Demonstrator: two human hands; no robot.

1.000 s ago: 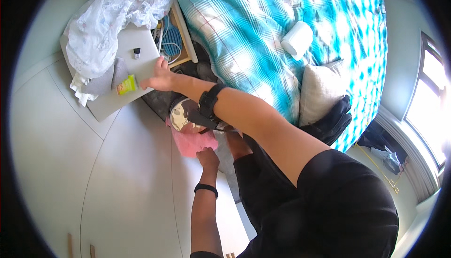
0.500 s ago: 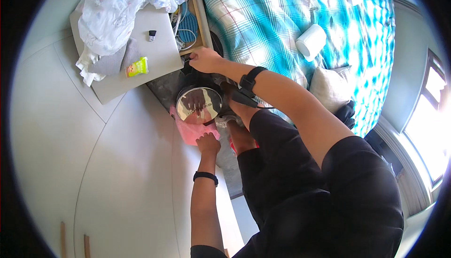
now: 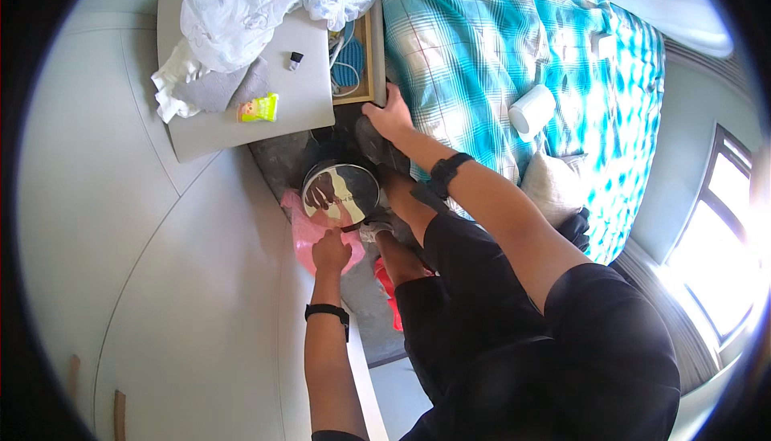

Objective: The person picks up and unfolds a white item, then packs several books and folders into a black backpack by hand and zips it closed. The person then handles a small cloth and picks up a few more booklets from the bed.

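Note:
A round, mirror-like lid (image 3: 341, 194) reflects a hand and sits low between the cabinet and my legs, with a pink plastic bag (image 3: 303, 236) beside and under its near edge. My left hand (image 3: 330, 253) is closed over the pink bag, its fingertips close to the rim of the lid. Beyond it, my right hand (image 3: 390, 117), thumb and fingers apart, is at the near end of the pulled-out drawer (image 3: 369, 63), touching its front corner. Inside the drawer are a blue woven item (image 3: 348, 62) and white cables (image 3: 344, 79).
Left of the drawer, the white nightstand top (image 3: 309, 100) carries white printed cloth (image 3: 233, 15), a grey cloth (image 3: 210, 90), a yellow-green packet (image 3: 259, 108) and a small black-capped bottle (image 3: 295, 60). A bed with a teal plaid cover (image 3: 458, 47) stands right; a white cabinet (image 3: 193, 280) stands left.
My right hand has shifted right along the drawer end, its closed fingers now spread. My left hand has moved slightly nearer to me and left. The whole view has shifted somewhat.

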